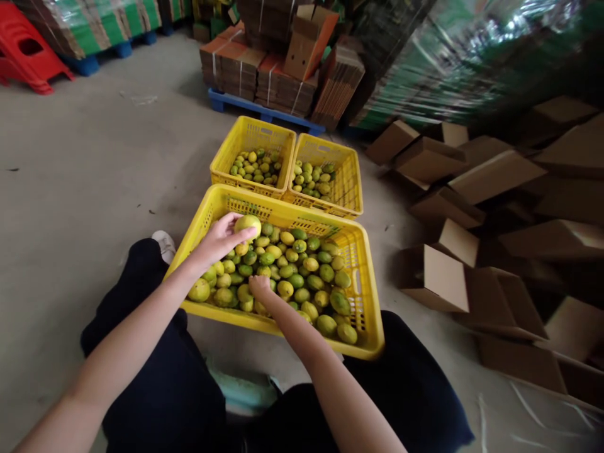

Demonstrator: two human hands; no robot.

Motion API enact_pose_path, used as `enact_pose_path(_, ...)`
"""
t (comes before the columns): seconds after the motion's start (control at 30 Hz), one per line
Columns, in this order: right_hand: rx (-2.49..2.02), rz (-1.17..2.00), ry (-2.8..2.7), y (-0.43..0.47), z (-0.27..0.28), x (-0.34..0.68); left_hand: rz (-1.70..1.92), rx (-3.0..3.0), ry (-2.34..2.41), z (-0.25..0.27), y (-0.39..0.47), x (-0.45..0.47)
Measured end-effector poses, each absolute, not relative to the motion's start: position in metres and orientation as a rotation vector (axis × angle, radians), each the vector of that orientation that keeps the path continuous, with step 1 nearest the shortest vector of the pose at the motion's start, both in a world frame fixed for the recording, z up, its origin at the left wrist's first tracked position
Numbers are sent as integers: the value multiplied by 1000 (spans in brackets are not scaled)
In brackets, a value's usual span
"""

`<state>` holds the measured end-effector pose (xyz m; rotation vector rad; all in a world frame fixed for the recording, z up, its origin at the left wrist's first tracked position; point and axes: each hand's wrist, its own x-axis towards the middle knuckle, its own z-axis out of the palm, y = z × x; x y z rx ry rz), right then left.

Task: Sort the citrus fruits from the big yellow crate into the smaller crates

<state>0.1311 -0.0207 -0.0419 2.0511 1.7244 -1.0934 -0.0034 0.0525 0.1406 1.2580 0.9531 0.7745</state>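
A large yellow plastic crate (375, 314) stands in front of my knees, with many green and yellow lemons (311, 264) lying loose in it. My left hand (223, 240) is above the crate's left side, thumb and fingers closed around a pale yellow-green lemon (248, 226) lifted clear of the pile. Lower and further right, my right hand (260, 288) reaches down among the fruit with its fingers curled. Whatever those fingers hold, if anything, is hidden by the hand.
Behind the crate are two more yellow crates (252, 126) (352, 170), partly filled with lemons. Open cardboard boxes (446, 277) crowd the right side. Flattened cartons (287, 94) sit on a blue pallet (236, 104) at the back. A red stool (28, 53) stands far left.
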Motion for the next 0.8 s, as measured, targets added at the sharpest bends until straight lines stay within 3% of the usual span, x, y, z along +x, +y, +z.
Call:
enact_pose_path(0.37, 1781, -1041, 1781, -14, -57, 144, 771, 1109, 1001, 142, 56, -6)
enact_pose_path(0.8, 1961, -1125, 1877, -16, -74, 143, 754, 1110, 1010, 145, 54, -14)
